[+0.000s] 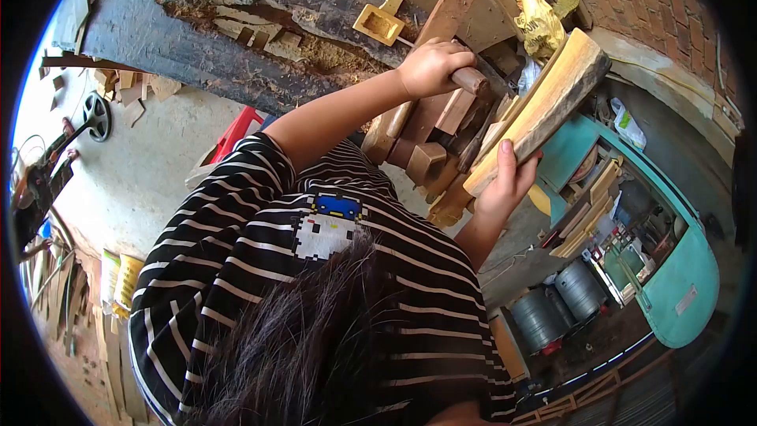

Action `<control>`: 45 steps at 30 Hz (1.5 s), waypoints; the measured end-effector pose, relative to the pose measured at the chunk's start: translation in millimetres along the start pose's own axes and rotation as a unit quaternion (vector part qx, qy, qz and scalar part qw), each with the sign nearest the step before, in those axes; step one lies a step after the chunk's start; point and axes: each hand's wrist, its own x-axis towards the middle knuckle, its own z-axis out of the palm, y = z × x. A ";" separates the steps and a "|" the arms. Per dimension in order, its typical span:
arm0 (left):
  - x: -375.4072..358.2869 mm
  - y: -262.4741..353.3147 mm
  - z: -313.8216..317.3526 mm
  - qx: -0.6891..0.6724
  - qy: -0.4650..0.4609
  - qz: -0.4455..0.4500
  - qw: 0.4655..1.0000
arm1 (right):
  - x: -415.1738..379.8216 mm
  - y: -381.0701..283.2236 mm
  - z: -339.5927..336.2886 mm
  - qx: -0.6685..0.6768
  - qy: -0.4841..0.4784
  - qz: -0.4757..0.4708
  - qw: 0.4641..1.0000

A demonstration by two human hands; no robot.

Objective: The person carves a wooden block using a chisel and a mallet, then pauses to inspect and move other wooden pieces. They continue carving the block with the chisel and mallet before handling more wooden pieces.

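Note:
My left hand (435,68) is closed around a short reddish-brown piece of wood (470,80), whose blunt end sticks out past the fingers. My right hand (505,186) grips the lower end of a long pale wood slab (544,110) with a dark, rough edge, the thumb lying on its face. The slab is tilted up toward the far right. Between the two hands lie several wood offcuts (426,162), close together. Behind my left hand a reddish plank (453,6) leans upward.
A dark, weathered wood slab (213,71) with a decayed hollow stretches across the far left. On it rests a yellowish hollowed wood piece (381,25). To the right are a yellow sack (538,20), a teal cabinet (680,288) and metal drums (539,320). A red stool (236,132) stands left.

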 end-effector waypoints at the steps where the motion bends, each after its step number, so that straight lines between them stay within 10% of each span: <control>1: -1.5 -1.5 0.2 0.007 -0.009 -0.002 1.000 | -1.2 0.8 -0.4 -0.002 0.001 -0.005 1.000; 45: -7.9 -8.7 2.3 0.029 -0.066 -0.057 0.996 | -11.0 12.7 -13.3 -0.051 -0.024 -0.002 0.998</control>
